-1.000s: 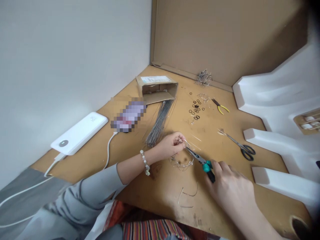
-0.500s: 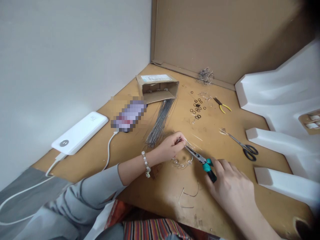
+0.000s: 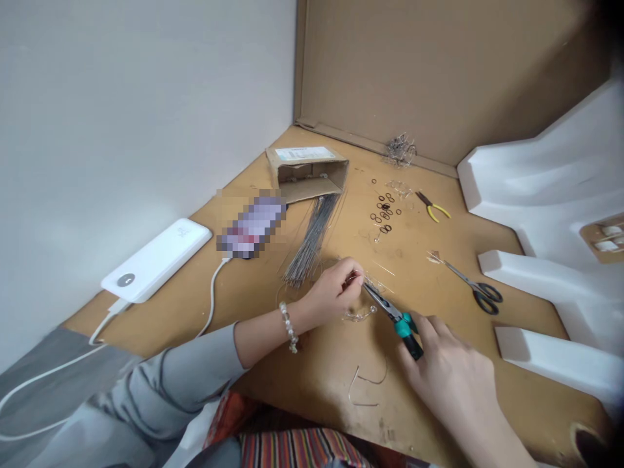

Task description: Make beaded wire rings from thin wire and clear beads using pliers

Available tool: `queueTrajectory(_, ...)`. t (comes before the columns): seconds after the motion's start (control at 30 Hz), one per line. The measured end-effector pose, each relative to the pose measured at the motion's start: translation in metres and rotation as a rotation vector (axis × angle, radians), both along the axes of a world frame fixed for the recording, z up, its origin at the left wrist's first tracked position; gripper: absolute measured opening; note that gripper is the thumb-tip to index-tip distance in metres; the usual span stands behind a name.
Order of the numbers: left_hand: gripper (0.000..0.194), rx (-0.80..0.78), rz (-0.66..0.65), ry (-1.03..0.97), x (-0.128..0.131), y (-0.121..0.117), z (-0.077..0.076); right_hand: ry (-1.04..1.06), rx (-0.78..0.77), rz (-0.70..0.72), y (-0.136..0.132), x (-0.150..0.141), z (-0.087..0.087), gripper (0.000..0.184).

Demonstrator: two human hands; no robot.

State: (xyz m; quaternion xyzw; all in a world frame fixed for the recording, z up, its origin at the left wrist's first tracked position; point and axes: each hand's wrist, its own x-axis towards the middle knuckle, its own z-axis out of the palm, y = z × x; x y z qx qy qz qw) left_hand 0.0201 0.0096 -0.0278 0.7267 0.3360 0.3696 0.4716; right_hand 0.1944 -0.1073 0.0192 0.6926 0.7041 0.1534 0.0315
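Pinched between the fingers of my left hand is thin wire, mostly hidden by the fingers. My right hand is wrapped round the green-and-black handles of long-nose pliers. The pliers' tips meet the wire right beside my left fingertips. A ring of wire with clear beads shows just below my left hand; whether it joins the held wire I cannot tell. Bent wire pieces lie nearer me. Behind my left hand lies a bundle of straight grey wires.
A small open cardboard box stands behind the wire bundle. Dark rings, yellow-handled pliers, scissors and a wire heap lie beyond. On the left are a phone and white power bank; white foam borders the right.
My left hand has turned slightly and shifted a little right, and the beaded ring beneath it has moved. The pliers have shifted slightly, still at the wire.
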Motion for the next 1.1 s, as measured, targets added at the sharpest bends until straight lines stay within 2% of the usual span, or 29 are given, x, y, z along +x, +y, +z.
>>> queueTrajectory(0.1, 0.008, -0.049, 0.006, -0.016, 0.001, -0.001, 0.000, -0.001, 0.002, -0.007, 0.000, -0.001, 0.001, 0.023)
queueTrajectory(0.27, 0.010, -0.257, 0.017, -0.093, 0.002, 0.000, 0.000, 0.041, -0.041, -0.066, 0.000, 0.001, -0.002, 0.023)
queueTrajectory(0.5, 0.013, -0.474, -0.046, -0.217, 0.004, 0.002, 0.002, 0.064, -0.030, -0.077, 0.001, 0.007, -0.011, 0.022)
queueTrajectory(0.73, 0.011, -0.575, -0.089, -0.268, 0.004, 0.004, 0.005, 0.079, 0.024, -0.024, -0.001, 0.010, -0.016, 0.022)
queueTrajectory(1.1, 0.008, -0.582, -0.122, -0.272, 0.002, 0.005, 0.003, 0.110, 0.087, 0.010, -0.001, 0.010, -0.017, 0.023)
